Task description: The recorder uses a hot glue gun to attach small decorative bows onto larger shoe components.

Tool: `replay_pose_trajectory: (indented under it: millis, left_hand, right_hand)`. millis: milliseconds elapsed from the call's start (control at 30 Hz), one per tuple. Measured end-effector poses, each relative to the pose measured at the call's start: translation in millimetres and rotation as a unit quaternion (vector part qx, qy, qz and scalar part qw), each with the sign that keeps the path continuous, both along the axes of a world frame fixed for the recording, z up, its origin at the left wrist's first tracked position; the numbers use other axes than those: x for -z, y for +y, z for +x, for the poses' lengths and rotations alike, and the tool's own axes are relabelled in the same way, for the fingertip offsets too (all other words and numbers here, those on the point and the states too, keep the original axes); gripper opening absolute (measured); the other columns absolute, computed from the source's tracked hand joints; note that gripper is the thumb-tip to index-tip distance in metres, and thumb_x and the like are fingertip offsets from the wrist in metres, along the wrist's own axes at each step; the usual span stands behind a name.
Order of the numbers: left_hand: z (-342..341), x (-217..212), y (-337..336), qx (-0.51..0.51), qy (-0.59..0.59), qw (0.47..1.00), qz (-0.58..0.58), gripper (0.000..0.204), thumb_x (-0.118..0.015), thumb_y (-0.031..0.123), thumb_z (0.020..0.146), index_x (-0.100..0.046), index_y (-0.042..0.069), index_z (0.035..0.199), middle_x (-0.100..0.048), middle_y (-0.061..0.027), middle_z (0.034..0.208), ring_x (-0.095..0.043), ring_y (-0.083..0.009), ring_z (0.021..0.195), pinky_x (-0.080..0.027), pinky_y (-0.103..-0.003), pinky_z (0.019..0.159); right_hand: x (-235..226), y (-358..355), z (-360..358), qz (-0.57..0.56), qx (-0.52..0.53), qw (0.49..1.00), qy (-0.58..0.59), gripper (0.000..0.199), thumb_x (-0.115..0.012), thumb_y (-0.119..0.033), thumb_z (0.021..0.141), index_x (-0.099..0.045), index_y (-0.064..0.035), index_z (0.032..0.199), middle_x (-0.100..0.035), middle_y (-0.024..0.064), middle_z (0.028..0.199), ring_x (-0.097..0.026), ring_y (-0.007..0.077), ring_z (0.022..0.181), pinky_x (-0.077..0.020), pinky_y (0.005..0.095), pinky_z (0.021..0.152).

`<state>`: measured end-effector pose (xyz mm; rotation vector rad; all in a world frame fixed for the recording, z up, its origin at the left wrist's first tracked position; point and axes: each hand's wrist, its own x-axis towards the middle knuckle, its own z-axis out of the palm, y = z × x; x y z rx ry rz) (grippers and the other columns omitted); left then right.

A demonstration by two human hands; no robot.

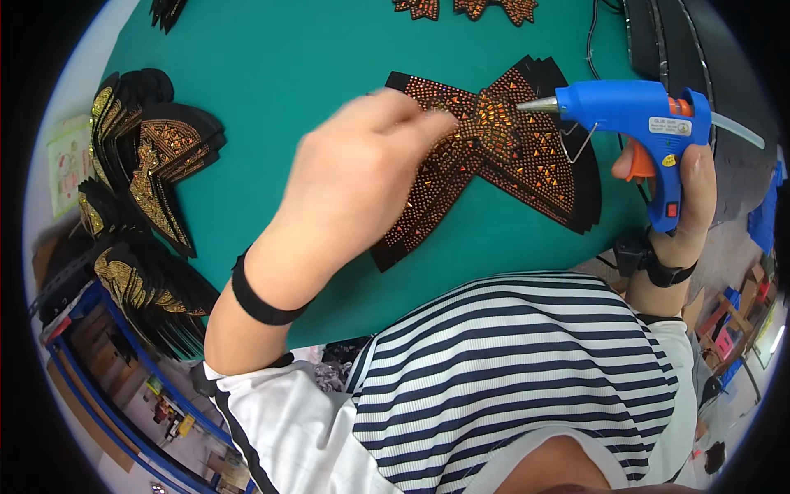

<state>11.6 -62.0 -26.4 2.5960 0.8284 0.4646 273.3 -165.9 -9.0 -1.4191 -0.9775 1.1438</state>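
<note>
In the head view, the left hand [362,165] is being held over the left half of the studded black bow [539,165], fingers curled; whether anything is being pinched cannot be told. The blue glue gun [617,105] is being gripped by the right hand [698,188], its nozzle [539,105] being pointed left toward the bow's centre. The bow is being supported by the green table [288,58]; stacks of black-and-gold pieces [177,136] are being kept at left, beyond blue shelving [123,329] at near left.

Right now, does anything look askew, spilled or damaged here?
Nothing stands out. The studded bow lies spread on the green table, the right hand grips the blue glue gun, and no spill shows. The blurred left hand hides part of the bow.
</note>
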Motion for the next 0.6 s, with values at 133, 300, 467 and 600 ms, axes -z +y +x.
replay_pose_trajectory:
  millis: [133,300,467,600]
  left_hand:
    - [-14.4,-4.7,2.9,-0.179,0.023,0.982,-0.055,0.035,-0.065,0.012,0.073,-0.057,0.005,0.106,-0.056,-0.0109,0.086,-0.056,-0.0224,0.064,-0.047,-0.031,0.058]
    - [-24.5,7.9,6.0,-0.193,0.066,0.969,-0.141,0.045,-0.068,0.014,0.071,-0.053,0.005,0.112,-0.055,-0.0076,0.092,-0.052,-0.0135,0.062,-0.045,-0.027,0.060]
    - [-18.0,-4.3,9.3,-0.263,0.008,0.935,-0.238,0.028,-0.067,0.008,0.069,-0.055,0.003,0.093,-0.055,-0.0069,0.077,-0.053,-0.0140,0.061,-0.047,-0.027,0.058]
    - [-30.5,6.6,12.6,-0.225,-0.072,0.938,-0.254,0.021,-0.064,0.006,0.071,-0.055,0.003,0.090,-0.053,-0.0026,0.069,-0.050,-0.0100,0.060,-0.044,-0.024,0.056]
  right_hand:
    - [-1.4,-2.6,7.9,0.006,-0.015,1.000,0.002,0.061,-0.044,-0.046,0.083,-0.046,0.0073,0.112,-0.061,0.0161,0.076,-0.059,0.0164,0.068,-0.0443,0.0222,0.065]
    - [2.2,-2.4,14.7,0.012,-0.047,0.999,0.003,0.061,-0.044,-0.046,0.083,-0.044,0.0070,0.113,-0.061,0.0167,0.077,-0.059,0.0169,0.069,-0.0450,0.0225,0.065]
    - [-6.1,-3.8,7.1,0.016,-0.029,0.999,0.015,0.059,-0.043,-0.044,0.085,-0.043,0.0068,0.115,-0.061,0.0174,0.080,-0.059,0.0177,0.069,-0.0453,0.0222,0.065]
    - [-1.1,-5.9,4.8,0.047,-0.010,0.998,0.037,0.054,-0.045,-0.038,0.084,-0.046,0.0090,0.111,-0.062,0.0168,0.079,-0.060,0.0163,0.071,-0.0460,0.0235,0.065]
